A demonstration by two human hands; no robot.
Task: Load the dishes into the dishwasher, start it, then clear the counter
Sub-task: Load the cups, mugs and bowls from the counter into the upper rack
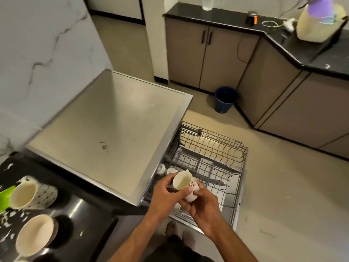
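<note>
Left hand [166, 193] and right hand [203, 205] both grip one cup [184, 183], fingers curled round its body, above the near left corner of the pulled-out dishwasher rack [217, 157]. The cup lies tilted, mouth toward the camera. Assessment: it should be turned mouth-down and seated between the tines, just beside the pale items already in that corner, without knocking them. Both forearms reach forward and converge over the rack, wrists bent inward. Two mugs [26, 191] and a green item [5, 195] remain on the black desk [79, 205] at left, not yet loaded.
</note>
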